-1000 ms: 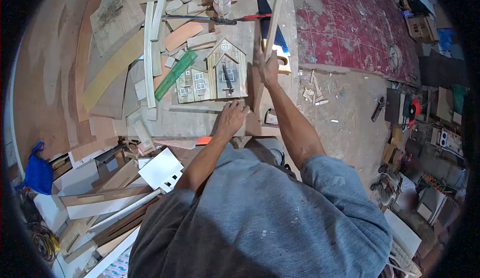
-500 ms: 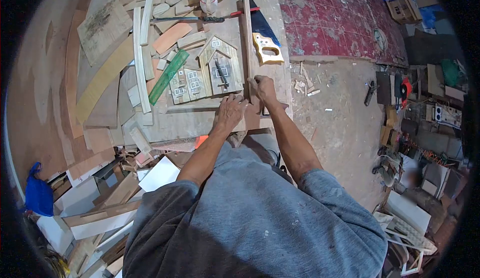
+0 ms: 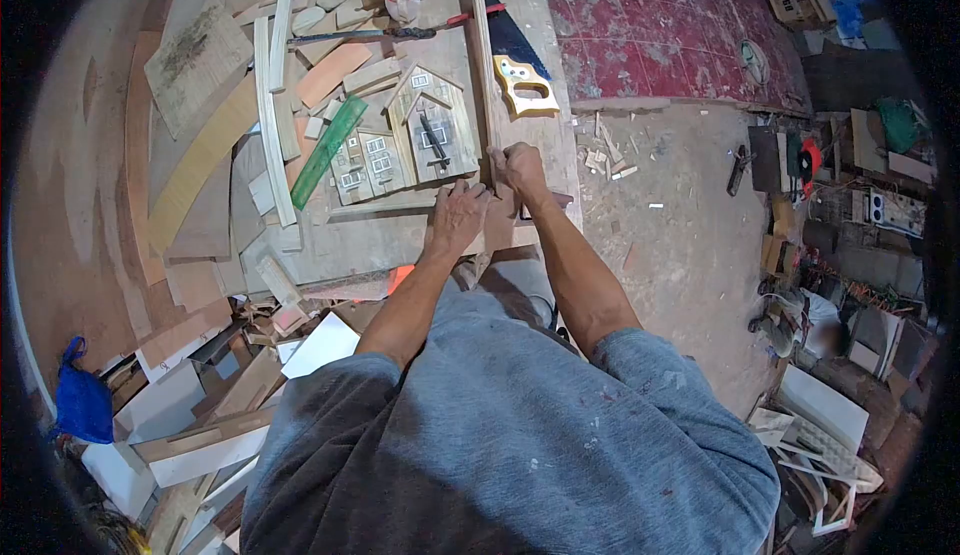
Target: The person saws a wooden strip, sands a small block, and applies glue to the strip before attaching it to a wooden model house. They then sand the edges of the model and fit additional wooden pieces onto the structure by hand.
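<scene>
The wooden house [image 3: 410, 145] lies on the surface [image 3: 350, 250]. At its near edge, the left hand [image 3: 460, 215] rests half-open by a thin strip [image 3: 380, 204]; if it grips, I cannot tell. Right of the house, the right hand [image 3: 520, 170], fingers curled, holds a long strip [image 3: 485, 65].

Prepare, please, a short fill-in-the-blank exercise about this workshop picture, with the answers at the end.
1. The hand nearer the saw handle is the person's ____ one.
2. In the picture, the long wooden strip lies between that handle and a wooden model ____.
3. The translucent strip is coloured ____.
4. The bag at the picture's lower left is ____ in colour.
Missing words: right; house; green; blue.
</scene>
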### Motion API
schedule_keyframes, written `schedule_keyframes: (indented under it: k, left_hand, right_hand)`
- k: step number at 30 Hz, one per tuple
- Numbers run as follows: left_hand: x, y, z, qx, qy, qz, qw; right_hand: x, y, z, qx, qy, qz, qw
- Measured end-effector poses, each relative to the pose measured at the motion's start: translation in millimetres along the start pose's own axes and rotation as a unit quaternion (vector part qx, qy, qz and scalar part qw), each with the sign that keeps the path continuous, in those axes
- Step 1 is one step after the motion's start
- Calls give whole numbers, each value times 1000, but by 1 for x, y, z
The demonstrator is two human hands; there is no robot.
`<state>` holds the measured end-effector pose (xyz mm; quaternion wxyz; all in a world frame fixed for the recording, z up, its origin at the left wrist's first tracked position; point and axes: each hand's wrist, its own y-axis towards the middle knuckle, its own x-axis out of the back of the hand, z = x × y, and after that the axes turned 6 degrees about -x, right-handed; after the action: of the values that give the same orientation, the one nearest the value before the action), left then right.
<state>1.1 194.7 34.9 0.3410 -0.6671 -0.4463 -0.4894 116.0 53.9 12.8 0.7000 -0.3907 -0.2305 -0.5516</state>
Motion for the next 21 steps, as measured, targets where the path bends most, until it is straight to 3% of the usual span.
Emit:
schedule_keyframes:
  k: [21]
  left_hand:
    - [-8,-2,13,-40,-14,-45,998]
  right_hand:
    - [-7,-1,6,-18,-35,-6,999]
